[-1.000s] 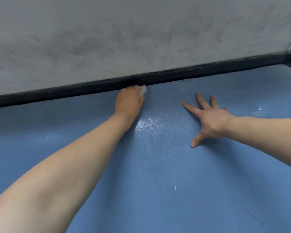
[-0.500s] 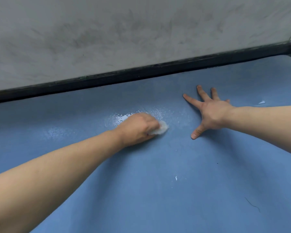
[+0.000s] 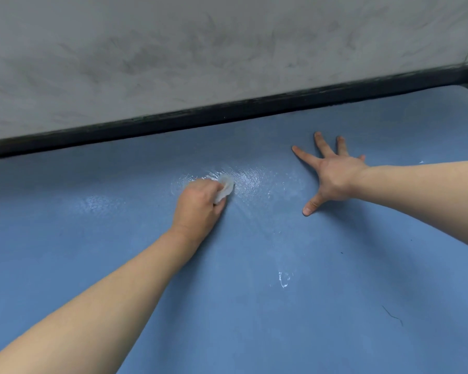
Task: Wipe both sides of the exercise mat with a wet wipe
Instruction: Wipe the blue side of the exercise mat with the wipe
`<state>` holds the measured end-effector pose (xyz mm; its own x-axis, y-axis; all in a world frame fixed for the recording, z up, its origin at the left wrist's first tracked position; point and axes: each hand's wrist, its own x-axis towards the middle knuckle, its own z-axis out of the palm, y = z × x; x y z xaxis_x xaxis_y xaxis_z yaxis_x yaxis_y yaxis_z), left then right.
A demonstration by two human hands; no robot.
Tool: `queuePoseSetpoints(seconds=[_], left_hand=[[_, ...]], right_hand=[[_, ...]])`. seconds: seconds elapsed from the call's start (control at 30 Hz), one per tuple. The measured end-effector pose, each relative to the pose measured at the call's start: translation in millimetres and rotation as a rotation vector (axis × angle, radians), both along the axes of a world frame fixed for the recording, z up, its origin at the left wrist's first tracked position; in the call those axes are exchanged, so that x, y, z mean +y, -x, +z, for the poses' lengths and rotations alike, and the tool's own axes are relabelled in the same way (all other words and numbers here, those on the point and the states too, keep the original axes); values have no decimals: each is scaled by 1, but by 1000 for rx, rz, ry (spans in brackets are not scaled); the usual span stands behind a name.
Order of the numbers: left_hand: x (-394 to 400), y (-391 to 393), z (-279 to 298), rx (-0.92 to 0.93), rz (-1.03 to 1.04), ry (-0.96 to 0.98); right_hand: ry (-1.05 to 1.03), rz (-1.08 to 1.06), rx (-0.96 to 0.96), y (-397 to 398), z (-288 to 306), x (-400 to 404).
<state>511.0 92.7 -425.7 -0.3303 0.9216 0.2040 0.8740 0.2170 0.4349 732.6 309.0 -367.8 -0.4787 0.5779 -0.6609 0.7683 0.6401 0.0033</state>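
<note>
A blue exercise mat point(image 3: 227, 306) fills the lower part of the view, lying flat. My left hand point(image 3: 197, 209) grips a crumpled white wet wipe point(image 3: 224, 188) and presses it on the mat near the middle. A wet, shiny patch point(image 3: 251, 179) spreads just right of the wipe. My right hand point(image 3: 333, 174) lies flat on the mat with its fingers spread, to the right of the wipe.
A black strip point(image 3: 227, 114) runs along the mat's far edge, with a grey concrete floor point(image 3: 200, 49) beyond it. A small white smear point(image 3: 283, 280) and a dark hair-like thread point(image 3: 393, 317) lie on the near part of the mat.
My left hand has drawn the wipe from the mat's far edge toward me, then swept it back up a little, leaving a wider wet patch. My right hand has stayed put.
</note>
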Motion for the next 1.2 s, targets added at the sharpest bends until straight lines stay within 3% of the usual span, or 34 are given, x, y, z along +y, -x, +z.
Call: queuePoseSetpoints(seconds=[0.07, 0.13, 0.17, 0.23, 0.3, 0.33, 0.4, 0.47, 0.5, 0.57, 0.63, 0.67, 0.73, 0.8, 0.83, 0.87, 0.97, 1.0, 1.03, 1.13, 1.2], left_hand=[[-16, -39, -1, -50, -256, 21], [-34, -64, 2, 13, -642, 100], [-36, -58, 3, 80, -712, 118], [-31, -35, 1, 142, -497, 75], [-34, -27, 1, 68, -91, 22], [-41, -39, -1, 14, 3, 9], [-55, -83, 0, -68, -168, -3], [-71, -110, 2, -44, -457, 68], [-74, -107, 4, 6, -503, 102], [-72, -94, 8, 65, -318, 106], [-75, -96, 8, -10, 52, 61], [-79, -110, 7, -39, 134, 25], [-85, -153, 7, -115, -70, 24], [-98, -175, 8, -16, -409, 103], [-102, -168, 9, 15, -450, 122], [-103, -155, 8, 33, -386, 127], [-114, -128, 6, -23, 83, 61], [-120, -136, 4, -60, 105, 41], [-125, -151, 4, -85, 2, 27], [-142, -188, 3, -18, -562, 106], [-145, -174, 0, 46, -562, 122]], right_hand=[[-3, 0, 4, 0, 0, 0], [-5, 0, 1, 0, 2, -1], [-1, 5, 0, 0, 2, -1], [9, 12, 1, -1, 2, 0], [8, 19, 2, -1, 2, -1], [5, 22, 2, -2, 2, -1], [12, 23, -3, -4, 3, -1], [35, 25, -1, -4, 7, -2], [43, 20, 7, -5, 9, -2], [44, 4, 45, -9, 11, -6], [33, 35, 112, -18, 12, -14], [47, 88, 152, -25, 13, -22], [102, 247, 184, -46, 12, -43], [113, 392, 143, -71, 11, -67], [104, 441, 117, -82, 9, -77], [93, 477, 96, -91, 7, -85], [54, 532, 59, -99, -2, -100], [36, 531, 51, -99, -5, -103], [20, 524, 48, -98, -8, -104], [16, 513, 42, -97, -11, -106], [23, 505, 40, -97, -10, -105]])
